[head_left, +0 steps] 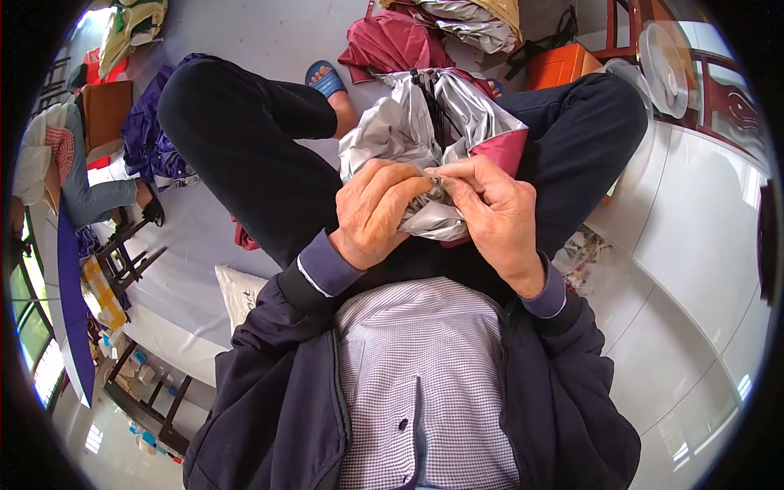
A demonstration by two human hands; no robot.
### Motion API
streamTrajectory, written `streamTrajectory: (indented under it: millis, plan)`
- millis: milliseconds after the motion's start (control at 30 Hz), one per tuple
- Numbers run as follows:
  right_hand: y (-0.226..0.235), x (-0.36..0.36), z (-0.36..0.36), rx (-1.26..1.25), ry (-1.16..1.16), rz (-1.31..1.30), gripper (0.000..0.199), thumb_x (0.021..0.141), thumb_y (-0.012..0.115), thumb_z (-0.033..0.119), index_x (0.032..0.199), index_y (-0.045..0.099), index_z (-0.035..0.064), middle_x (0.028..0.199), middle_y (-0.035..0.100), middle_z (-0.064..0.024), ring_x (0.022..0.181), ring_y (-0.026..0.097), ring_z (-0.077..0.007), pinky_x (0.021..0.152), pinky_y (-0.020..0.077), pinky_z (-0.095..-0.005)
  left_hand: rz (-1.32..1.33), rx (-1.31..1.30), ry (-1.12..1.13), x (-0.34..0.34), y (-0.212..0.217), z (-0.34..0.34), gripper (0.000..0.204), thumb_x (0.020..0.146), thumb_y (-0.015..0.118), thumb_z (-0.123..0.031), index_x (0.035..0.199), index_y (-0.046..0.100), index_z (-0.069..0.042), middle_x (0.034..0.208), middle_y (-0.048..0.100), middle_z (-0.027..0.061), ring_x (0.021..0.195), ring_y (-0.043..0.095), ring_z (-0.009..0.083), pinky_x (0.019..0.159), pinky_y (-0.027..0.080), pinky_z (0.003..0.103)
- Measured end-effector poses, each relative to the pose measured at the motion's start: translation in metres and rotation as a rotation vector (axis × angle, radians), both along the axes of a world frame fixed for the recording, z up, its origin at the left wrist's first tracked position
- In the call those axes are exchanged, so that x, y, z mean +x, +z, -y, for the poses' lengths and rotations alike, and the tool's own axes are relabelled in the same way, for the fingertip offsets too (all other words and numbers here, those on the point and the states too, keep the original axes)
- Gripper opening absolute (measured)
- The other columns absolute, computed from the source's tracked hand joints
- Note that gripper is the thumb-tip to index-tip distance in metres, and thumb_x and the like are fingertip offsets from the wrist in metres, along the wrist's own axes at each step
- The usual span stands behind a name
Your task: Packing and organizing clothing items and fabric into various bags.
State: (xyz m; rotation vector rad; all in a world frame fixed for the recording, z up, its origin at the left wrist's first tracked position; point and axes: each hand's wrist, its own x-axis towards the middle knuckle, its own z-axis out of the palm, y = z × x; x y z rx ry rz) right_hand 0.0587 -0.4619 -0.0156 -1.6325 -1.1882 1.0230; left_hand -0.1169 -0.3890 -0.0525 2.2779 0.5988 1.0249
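Between my knees lies an umbrella canopy (pixel 392 122), silver on one side and dark red on the other, bunched in loose folds. Thin black umbrella ribs (pixel 427 106) run in a bundle down its middle. My left hand (pixel 371 208) is closed on the gathered silver cloth, fingers curled toward the centre. Close against it, my right hand (pixel 494 216) pinches the same gathered spot between thumb and forefinger. Whether a small thing such as a needle sits between the fingertips cannot be made out.
More dark red and silver cloth (pixel 392 45) lies beyond my feet. An orange box (pixel 562 65) stands at the far right near a wooden chair (pixel 710 73). Purple cloth (pixel 155 122) is heaped at the left, beside another seated person (pixel 90 180). A white bag (pixel 238 294) lies near my left elbow.
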Motion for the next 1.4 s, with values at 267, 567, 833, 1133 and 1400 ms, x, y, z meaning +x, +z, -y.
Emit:
streamTrajectory:
  millis: [267, 567, 833, 1133, 1400]
  plan:
    - [0.0011, -0.0002, 0.0018, 0.095, 0.037, 0.074, 0.010, 0.093, 0.066, -0.002, 0.102, 0.070, -0.0027, 0.093, 0.076, -0.0084, 0.082, 0.071, -0.0092, 0.074, 0.0546, -0.0219, -0.006, -0.024, -0.018, -0.0022, 0.0000, 0.0012, 0.055, 0.055, 0.079, -0.011, 0.107, 0.064, 0.000, 0.099, 0.065, 0.0124, 0.084, 0.064, 0.0310, 0.070, 0.053, 0.038]
    - [0.0058, 0.0059, -0.0002, 0.083, 0.143, 0.068, 0.012, 0.090, 0.067, -0.004, 0.102, 0.071, -0.0027, 0.095, 0.076, -0.0112, 0.084, 0.075, -0.0160, 0.075, 0.0577, -0.0244, -0.031, -0.027, 0.070, 0.0001, 0.0067, 0.0038, 0.064, 0.056, 0.081, -0.010, 0.117, 0.063, 0.000, 0.110, 0.063, 0.0152, 0.091, 0.064, 0.0330, 0.075, 0.053, 0.040]
    - [0.0052, 0.0072, 0.0033, 0.155, 0.175, 0.086, 0.013, 0.091, 0.067, -0.002, 0.104, 0.070, -0.0025, 0.102, 0.076, -0.0130, 0.089, 0.075, -0.0186, 0.077, 0.0581, -0.0257, -0.047, 0.000, 0.020, -0.0050, 0.0004, 0.0032, 0.057, 0.055, 0.079, -0.008, 0.110, 0.065, 0.000, 0.110, 0.062, 0.0158, 0.094, 0.064, 0.0337, 0.077, 0.054, 0.040]
    - [0.0067, 0.0051, 0.0074, 0.141, 0.137, 0.098, 0.016, 0.091, 0.065, -0.002, 0.107, 0.068, -0.0024, 0.108, 0.075, -0.0135, 0.096, 0.074, -0.0211, 0.083, 0.0576, -0.0273, -0.045, 0.025, -0.051, -0.0084, 0.0055, 0.0006, 0.053, 0.056, 0.076, -0.011, 0.106, 0.064, 0.001, 0.107, 0.065, 0.0141, 0.093, 0.065, 0.0331, 0.075, 0.055, 0.039]
    - [0.0022, 0.0037, 0.0088, 0.223, 0.134, 0.108, 0.014, 0.091, 0.066, -0.004, 0.104, 0.070, -0.0034, 0.106, 0.075, -0.0152, 0.096, 0.074, -0.0227, 0.084, 0.0582, -0.0290, -0.030, 0.027, -0.067, -0.0095, 0.0005, 0.0008, 0.053, 0.057, 0.077, -0.009, 0.106, 0.063, 0.003, 0.116, 0.067, 0.0169, 0.097, 0.065, 0.0336, 0.079, 0.055, 0.039]
